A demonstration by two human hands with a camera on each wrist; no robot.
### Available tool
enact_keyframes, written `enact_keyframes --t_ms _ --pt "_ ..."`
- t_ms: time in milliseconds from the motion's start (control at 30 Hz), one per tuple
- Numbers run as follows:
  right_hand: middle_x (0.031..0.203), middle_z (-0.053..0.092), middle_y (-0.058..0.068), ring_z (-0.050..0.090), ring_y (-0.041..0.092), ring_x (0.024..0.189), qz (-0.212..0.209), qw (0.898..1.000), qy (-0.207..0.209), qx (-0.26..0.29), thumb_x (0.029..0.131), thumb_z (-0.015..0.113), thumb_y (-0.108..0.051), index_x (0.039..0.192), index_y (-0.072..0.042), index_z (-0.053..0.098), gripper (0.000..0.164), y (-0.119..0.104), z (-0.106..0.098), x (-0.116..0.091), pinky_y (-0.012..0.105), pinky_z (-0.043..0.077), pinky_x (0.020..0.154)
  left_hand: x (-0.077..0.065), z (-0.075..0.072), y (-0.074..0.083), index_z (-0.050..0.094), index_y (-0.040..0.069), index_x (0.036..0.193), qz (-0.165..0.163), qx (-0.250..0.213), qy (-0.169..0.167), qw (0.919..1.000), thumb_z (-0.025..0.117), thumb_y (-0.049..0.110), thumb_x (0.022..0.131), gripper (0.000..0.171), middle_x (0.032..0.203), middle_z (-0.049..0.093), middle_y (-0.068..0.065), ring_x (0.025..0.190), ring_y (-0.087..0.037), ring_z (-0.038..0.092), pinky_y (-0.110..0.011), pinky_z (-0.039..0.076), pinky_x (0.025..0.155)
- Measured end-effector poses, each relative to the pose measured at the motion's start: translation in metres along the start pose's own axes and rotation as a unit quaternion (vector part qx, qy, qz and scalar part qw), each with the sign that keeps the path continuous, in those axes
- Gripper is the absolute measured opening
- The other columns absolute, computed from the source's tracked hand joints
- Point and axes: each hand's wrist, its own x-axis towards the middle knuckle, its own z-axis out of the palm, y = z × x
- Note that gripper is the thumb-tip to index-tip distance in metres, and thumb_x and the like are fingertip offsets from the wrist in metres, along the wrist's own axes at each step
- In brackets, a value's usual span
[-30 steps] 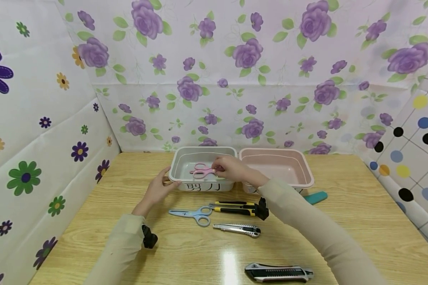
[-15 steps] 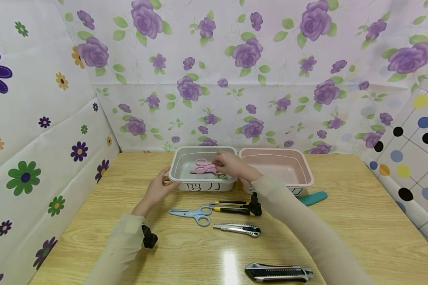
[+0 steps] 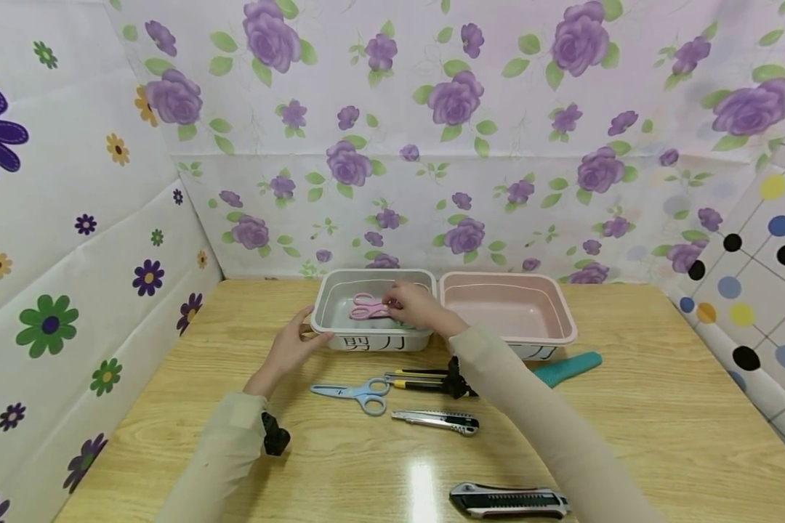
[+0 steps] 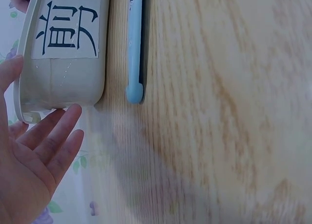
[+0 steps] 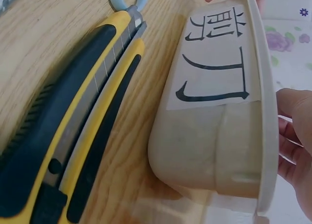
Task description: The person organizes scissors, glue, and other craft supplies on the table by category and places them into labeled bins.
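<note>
Pink-handled scissors (image 3: 366, 311) are inside the grey plastic bin (image 3: 320, 301), handle loops toward the left. My right hand (image 3: 413, 305) reaches over the bin's right side, fingertips pinching the scissors. In the right wrist view the bin wall hides the scissors, and part of my right hand (image 5: 297, 131) shows beyond the rim. My left hand (image 3: 291, 349) grips the bin's left front corner. In the left wrist view my left hand (image 4: 34, 160) has its thumb at the rim and fingers against the outer end wall.
A pink bin (image 3: 497, 280) stands right of the grey one. Before them lie blue scissors (image 3: 347, 392), a yellow-black utility knife (image 5: 92, 107), a silver utility knife (image 3: 435, 419), a larger black-silver knife (image 3: 504, 501) and a teal object (image 3: 572, 365). Patterned cloth hangs behind.
My right hand has moved slightly left within the grey bin, and the pink scissors have shifted and turned with it. My left hand stays at the bin's corner.
</note>
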Motion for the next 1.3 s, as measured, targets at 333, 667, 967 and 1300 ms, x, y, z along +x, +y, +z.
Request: enact_keyframes --t_ms 333,667,967,1300 --pt "0.091 0.057 0.008 0.052 0.018 0.081 0.000 1.000 0.012 0.006 0.087 0.058 -0.008 0.099 -0.002 0.067 0.015 0.002 0.007 0.003 0.030 0.045 0.074 0.004 0.002 -0.013 0.026 0.009 0.143 -0.003 0.013 0.015 0.9998 0.063 0.037 0.085 0.074 0.117 0.056 -0.025 0.095 -0.033 0.062 -0.047 0.048 0.082" --pt "0.088 0.056 0.008 0.052 0.019 0.081 -0.009 1.000 0.010 -0.002 0.087 0.058 -0.006 0.096 -0.002 0.067 0.013 0.006 0.012 0.003 0.031 0.044 0.074 0.004 0.001 -0.013 0.026 0.009 0.143 0.000 0.006 0.015 0.9999 0.064 0.036 0.084 0.075 0.117 0.056 -0.025 0.096 -0.033 0.062 -0.047 0.048 0.082" --pt "0.088 0.057 0.008 0.054 0.020 0.081 -0.011 1.000 0.002 0.011 0.089 0.057 -0.005 0.098 -0.001 0.067 0.015 0.007 0.015 0.005 0.031 0.045 0.075 0.004 0.003 -0.015 0.024 0.011 0.144 -0.009 -0.001 0.011 0.9999 0.063 0.035 0.085 0.075 0.119 0.055 -0.023 0.098 -0.033 0.061 -0.046 0.048 0.082" --pt "0.092 0.057 0.009 0.053 0.019 0.082 -0.010 1.000 0.014 0.026 0.090 0.056 -0.008 0.104 0.000 0.065 0.018 0.005 0.018 0.007 0.031 0.045 0.074 0.004 0.004 -0.014 0.023 0.012 0.144 -0.014 0.007 0.014 0.9998 0.062 0.033 0.086 0.073 0.119 0.056 -0.022 0.101 -0.032 0.060 -0.046 0.048 0.083"
